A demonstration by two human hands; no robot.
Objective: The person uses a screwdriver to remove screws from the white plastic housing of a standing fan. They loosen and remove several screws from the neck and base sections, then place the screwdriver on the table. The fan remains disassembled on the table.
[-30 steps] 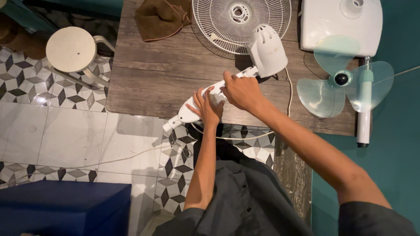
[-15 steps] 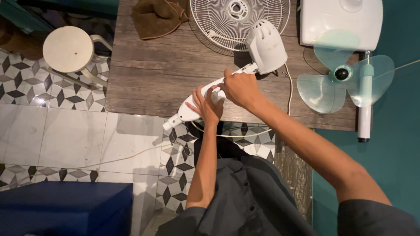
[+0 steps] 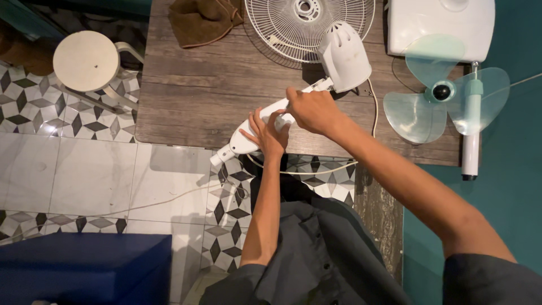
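A white fan body lies across the wooden table (image 3: 203, 96): its motor housing (image 3: 345, 56) rests on the table, and its neck and control column (image 3: 244, 142) stick out past the front edge. My left hand (image 3: 266, 133) grips the column near the table edge. My right hand (image 3: 313, 110) is closed over the neck just below the motor housing. A white power cord (image 3: 316, 169) loops down from the fan over the table edge.
A white wire fan grille (image 3: 282, 25) and a brown cloth (image 3: 203, 20) lie at the table's far side. To the right are a white fan base (image 3: 440, 28), a translucent blade (image 3: 446, 96) and a white pole (image 3: 471, 135). A round stool (image 3: 87, 62) stands left.
The hands stay on the fan's neck and column with only slight shifts. The view has moved a little.
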